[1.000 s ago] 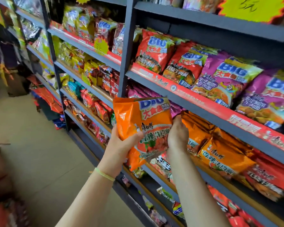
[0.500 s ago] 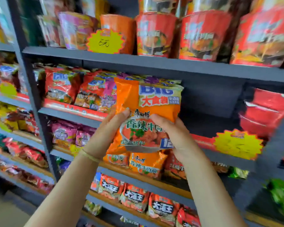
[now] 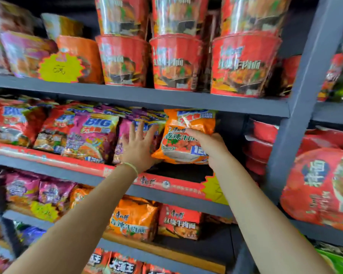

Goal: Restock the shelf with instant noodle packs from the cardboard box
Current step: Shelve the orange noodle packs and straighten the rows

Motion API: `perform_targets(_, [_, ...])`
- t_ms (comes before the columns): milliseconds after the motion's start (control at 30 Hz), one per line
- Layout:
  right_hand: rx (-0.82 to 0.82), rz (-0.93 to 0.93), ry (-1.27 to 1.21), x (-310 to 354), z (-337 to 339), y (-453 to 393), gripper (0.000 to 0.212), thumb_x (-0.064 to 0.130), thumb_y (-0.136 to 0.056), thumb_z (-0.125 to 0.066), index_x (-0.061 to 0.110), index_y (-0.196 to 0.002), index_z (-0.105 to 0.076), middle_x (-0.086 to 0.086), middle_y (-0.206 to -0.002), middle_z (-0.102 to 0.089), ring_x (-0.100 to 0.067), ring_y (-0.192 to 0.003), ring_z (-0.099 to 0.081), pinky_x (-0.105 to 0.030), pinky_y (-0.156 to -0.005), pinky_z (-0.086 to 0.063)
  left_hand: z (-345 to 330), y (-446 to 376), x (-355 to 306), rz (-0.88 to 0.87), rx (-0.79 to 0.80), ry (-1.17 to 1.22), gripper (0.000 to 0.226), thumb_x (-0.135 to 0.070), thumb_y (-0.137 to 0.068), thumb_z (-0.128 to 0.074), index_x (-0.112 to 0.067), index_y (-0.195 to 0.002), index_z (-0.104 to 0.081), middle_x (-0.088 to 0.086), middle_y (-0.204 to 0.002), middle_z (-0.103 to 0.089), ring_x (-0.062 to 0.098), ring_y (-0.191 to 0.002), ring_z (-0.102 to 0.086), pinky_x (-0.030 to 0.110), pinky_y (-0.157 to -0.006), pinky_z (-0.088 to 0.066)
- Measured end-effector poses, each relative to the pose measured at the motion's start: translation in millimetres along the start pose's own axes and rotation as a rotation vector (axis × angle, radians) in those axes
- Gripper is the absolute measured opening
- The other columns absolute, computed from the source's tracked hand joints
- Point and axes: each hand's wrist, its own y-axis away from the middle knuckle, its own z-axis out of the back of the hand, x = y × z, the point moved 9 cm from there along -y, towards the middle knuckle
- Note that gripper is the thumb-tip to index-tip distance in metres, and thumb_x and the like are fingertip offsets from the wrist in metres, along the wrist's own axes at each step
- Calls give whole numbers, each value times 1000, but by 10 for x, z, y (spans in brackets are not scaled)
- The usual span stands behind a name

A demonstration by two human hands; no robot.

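Grey shop shelf (image 3: 186, 104), stocked. My right hand (image 3: 212, 148) grips the orange noodle pack (image 3: 188, 135), upright, label facing me; my left hand (image 3: 140, 147), fingers spread, presses the purple packs (image 3: 91, 135).

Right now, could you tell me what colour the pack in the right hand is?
Orange, seen clearest in the head view: the pack held by the right hand.

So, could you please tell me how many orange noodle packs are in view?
2: one orange pack held at the middle shelf by the right hand, another orange pack on the shelf below. Others may be hidden behind.
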Motion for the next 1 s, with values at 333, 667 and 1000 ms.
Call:
perform_targets(333, [-169, -21, 163, 1, 29, -796, 101, 38, -65, -92, 15, -143, -33, -4, -140, -50, -26, -124, -56, -43, -99, -52, -205, -196, 168, -17, 62, -2, 110, -57, -77, -66, -38, -154, 10, 5, -165, 9, 38, -150, 8, 68, -114, -10])
perform_targets(667, [-90, -98, 701, -366, -63, -1232, 113, 75, -53, -78, 18, -143, -41, -8, -143, -51, -32, -129, -52, -49, -106, -44, -113, -149, -199, -346, -79, -305, 93, -44, -87, -61, -41, -155, 2, 14, -164, 15, 48, -147, 13, 73, -111, -6])
perform_targets(1000, [-217, -13, 784, -271, -145, -1272, 68, 47, -86, -73, 11, -136, -45, -9, -137, -57, -30, -121, -59, -36, -91, -49, -310, -242, -306, -514, -5, -448, 45, -45, -92, -41, -28, -130, -60, 4, -166, -5, 32, -150, 18, 73, -111, -3])
